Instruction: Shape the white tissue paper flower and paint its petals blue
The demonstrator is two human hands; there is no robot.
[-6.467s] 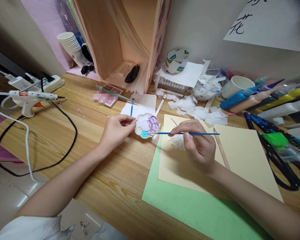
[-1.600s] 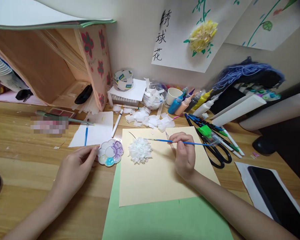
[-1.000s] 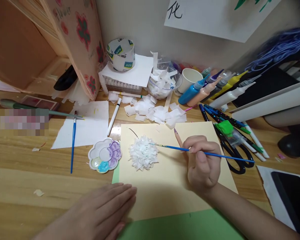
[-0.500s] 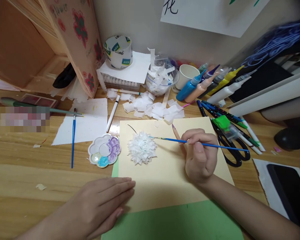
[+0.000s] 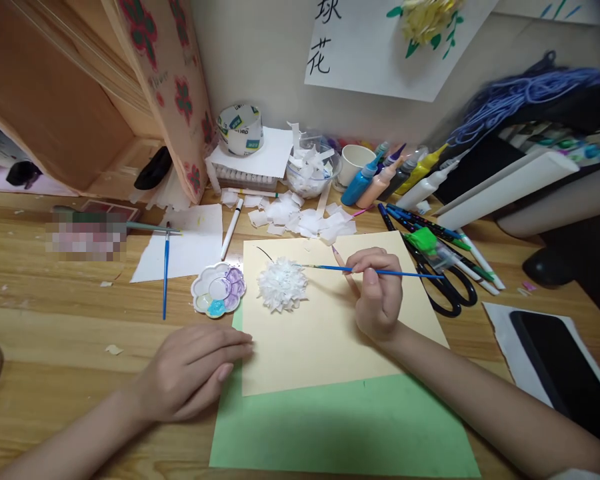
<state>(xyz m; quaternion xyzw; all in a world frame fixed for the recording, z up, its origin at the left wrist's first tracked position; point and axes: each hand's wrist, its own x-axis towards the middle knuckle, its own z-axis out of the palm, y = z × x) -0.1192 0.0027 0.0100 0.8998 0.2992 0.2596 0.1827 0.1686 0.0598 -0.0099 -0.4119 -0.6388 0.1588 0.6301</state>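
Observation:
My right hand (image 5: pixel 377 293) pinches a thin blue paintbrush (image 5: pixel 410 273), held nearly level. The brush tip is at the upper right edge of a ruffled white paper flower (image 5: pixel 282 285). That flower lies on a cream sheet (image 5: pixel 320 347), which rests over a green sheet (image 5: pixel 350 427). A pencil (image 5: pixel 347 273) lies on the cream sheet, partly behind my right hand. My left hand (image 5: pixel 195 370) is flat with its fingers stretched out, fingertips at the cream sheet's left edge. Left of the flower sits a white palette (image 5: pixel 196 288) with purple and turquoise paint.
White paper scraps (image 5: pixel 280 217) lie behind the sheets, near a plastic bowl of strips (image 5: pixel 313 170) and a paper cup (image 5: pixel 356 163). Paint bottles (image 5: pixel 363 183), black scissors (image 5: pixel 450 297) and pens stand or lie to the right. A phone (image 5: pixel 560 363) lies at far right, another brush (image 5: pixel 165 273) at left.
The head view has shifted, showing more of the wall paper. My left hand has drawn slightly left off the cream sheet. The brush tip stays by the flower's edge.

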